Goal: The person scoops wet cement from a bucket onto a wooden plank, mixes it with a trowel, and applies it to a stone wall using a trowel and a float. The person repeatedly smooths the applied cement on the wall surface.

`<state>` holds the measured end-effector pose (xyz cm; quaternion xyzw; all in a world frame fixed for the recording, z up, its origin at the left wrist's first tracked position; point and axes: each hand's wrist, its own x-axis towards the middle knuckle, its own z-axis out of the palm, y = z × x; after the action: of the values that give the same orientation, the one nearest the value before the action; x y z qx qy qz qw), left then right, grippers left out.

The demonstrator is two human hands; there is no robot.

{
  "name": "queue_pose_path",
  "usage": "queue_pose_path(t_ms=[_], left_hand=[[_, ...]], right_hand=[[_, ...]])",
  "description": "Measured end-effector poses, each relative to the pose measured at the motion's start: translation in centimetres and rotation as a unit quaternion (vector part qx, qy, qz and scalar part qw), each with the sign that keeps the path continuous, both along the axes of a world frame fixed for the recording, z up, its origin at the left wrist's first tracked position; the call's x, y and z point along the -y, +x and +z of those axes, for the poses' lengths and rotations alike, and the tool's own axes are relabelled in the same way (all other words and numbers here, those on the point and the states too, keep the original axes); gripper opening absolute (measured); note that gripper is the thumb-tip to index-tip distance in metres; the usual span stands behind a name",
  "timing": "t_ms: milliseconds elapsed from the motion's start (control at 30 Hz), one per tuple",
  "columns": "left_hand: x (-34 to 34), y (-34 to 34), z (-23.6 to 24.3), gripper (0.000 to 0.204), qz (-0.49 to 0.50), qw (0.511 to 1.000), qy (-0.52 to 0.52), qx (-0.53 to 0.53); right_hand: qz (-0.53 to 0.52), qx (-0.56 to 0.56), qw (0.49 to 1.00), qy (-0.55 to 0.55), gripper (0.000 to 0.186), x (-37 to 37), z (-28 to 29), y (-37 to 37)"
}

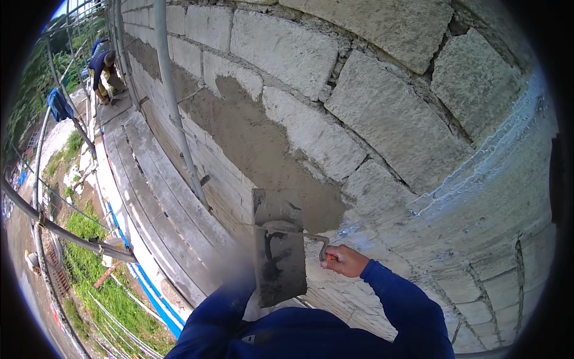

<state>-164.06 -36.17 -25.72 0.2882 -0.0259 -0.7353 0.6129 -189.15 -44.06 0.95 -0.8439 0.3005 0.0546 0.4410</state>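
My right hand [345, 261] is closed round the orange handle of a trowel [282, 227]. Its blade lies over a dark grey, mortar-stained board [281, 269], a flat rectangle in front of my body. My left sleeve [224, 305] reaches up to the board's left side, where the picture is smeared. The left hand itself is hidden there, so its fingers do not show. Just beyond the board, a band of wet grey mortar [257, 140] coats part of the pale block wall [287, 48]. The mortar's near end comes close to the trowel.
Scaffold planks [158, 197] run along the wall on my left. An upright pole [173, 102] stands close to the wall. Another person [103, 70] bends down at the far end of the planks. A crossing pole [66, 230] borders the drop to grassy ground.
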Motion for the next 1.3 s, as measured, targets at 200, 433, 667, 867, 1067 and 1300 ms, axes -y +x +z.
queue_pose_path(t_ms=[200, 433, 667, 867, 1067, 1300], left_hand=[[-4.0, 4.6, -6.8, 0.048, 0.005, 0.969, -0.08, 0.233], [-3.1, 11.8, -3.0, 0.047, 0.051, 0.995, -0.055, -0.059], [1.8, 13.3, -3.5, 0.047, -0.02, 0.998, -0.058, -0.006], [5.4, 16.0, -8.2, 0.045, -0.023, 0.997, 0.005, -0.068], [9.1, 22.6, -9.1, 0.045, -0.074, 0.986, 0.042, -0.145], [14.3, 32.6, -7.7, 0.048, -0.122, 0.983, 0.04, -0.128]], right_hand=[[-0.36, 0.088, 0.922, -0.116, 0.04, 4.6, -4.7, 0.1], [-0.187, -0.188, 0.951, -0.157, 0.031, 3.9, 8.7, -4.8], [-0.093, -0.423, 0.884, -0.174, 0.033, 7.8, 11.8, -0.8], [-0.121, -0.433, 0.876, -0.177, 0.034, 14.0, 10.3, 11.1], [-0.171, -0.335, 0.905, -0.199, 0.032, 18.2, 12.5, 21.4], [-0.328, -0.231, 0.909, -0.117, 0.034, 11.4, 11.2, 16.1]])
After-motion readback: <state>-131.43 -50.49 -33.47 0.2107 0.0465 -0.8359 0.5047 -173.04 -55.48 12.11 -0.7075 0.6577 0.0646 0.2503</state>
